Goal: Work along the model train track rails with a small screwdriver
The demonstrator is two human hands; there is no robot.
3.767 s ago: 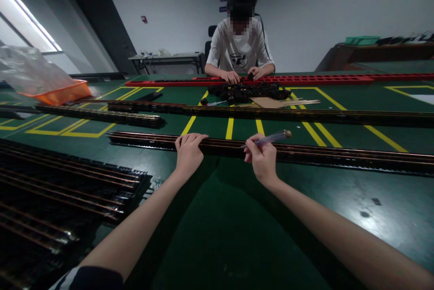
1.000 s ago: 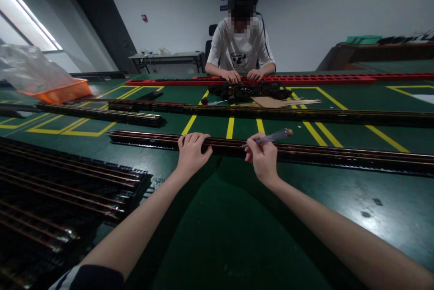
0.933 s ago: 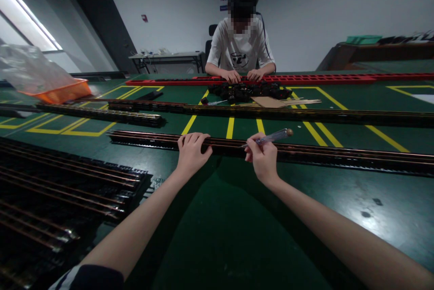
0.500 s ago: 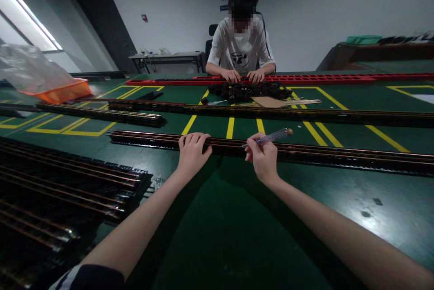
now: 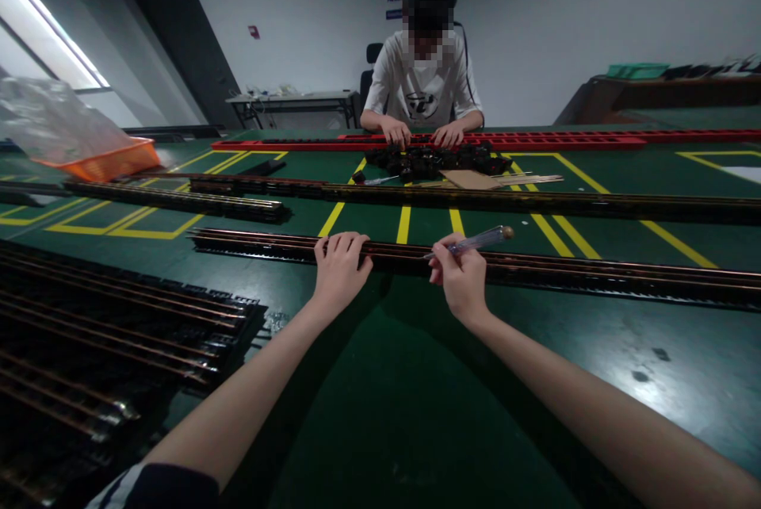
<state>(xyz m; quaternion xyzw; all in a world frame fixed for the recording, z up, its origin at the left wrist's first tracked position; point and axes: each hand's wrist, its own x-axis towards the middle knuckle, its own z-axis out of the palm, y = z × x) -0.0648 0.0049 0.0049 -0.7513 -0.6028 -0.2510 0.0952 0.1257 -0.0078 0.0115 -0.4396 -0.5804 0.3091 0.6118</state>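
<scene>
Two own hands, one screwdriver in use, one black rail with copper-coloured strips under the hands. Left hand [image 5: 341, 271]: fingers bent over the black rail [image 5: 594, 273], thumb apart on near side; can't tell if it grips or just presses. Right hand [image 5: 461, 277]: closed around the clear-handled screwdriver [image 5: 484, 238], shaft pointing down-left to the rail. Rail lies crosswise, running out past both hands; each hand covers a stretch of it.

Around: one long rail [image 5: 594, 204] straight beyond the hands, at least one shorter rail [image 5: 178, 201] beyond and left of left hand. Stack of rails [image 5: 172, 327] beside left forearm. Farther ahead, between own hands and a co-worker's two hands [image 5: 423, 133]: pile of black parts [image 5: 425, 162], one cardboard piece [image 5: 472, 179], second screwdriver [image 5: 380, 180]. Red racks [image 5: 535, 141] behind the pile. Orange basket [image 5: 116, 162] with plastic bag [image 5: 53, 122], far left of left hand.
</scene>
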